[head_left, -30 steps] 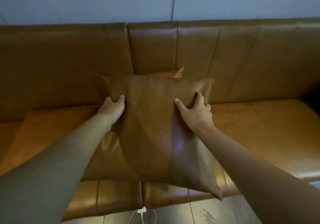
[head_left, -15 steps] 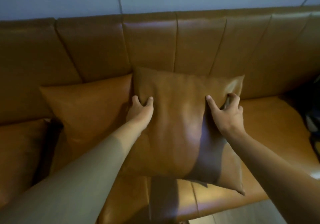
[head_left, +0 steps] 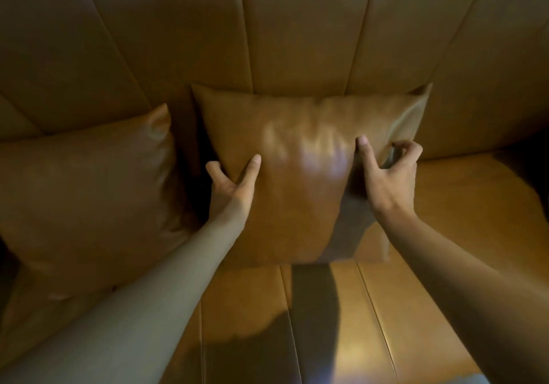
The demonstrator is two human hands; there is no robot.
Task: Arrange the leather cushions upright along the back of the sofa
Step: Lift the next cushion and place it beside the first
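Cushion (head_left: 300,181) stands upright on the seat (head_left: 341,324), its top edge leaning on the backrest (head_left: 297,27), near the middle of the view; a second cushion (head_left: 86,193) sits just to its left, also propped against the backrest, with a dark gap between the two. The left hand (head_left: 230,189) cups the cushion's left edge, thumb on the front face and fingers curled behind; the right hand (head_left: 389,175) does the same on the right edge, thumb pressed to the front, fingers hooked round the side; both are grasping the cushion, though the hold looks loose rather than clenched. The step in hand seems to be the final seating of this cushion; to do it well, press the lower edge back into the crease where seat meets backrest, so the base cannot slide forward on the slick leather; keep the top corners level, since the right corner rides a touch higher than the left; nudge it left to close the gap and match the lean of its neighbour; let go with both hands together and gently, as a one-sided release could tip it; a light pat on the front face would settle the filling.
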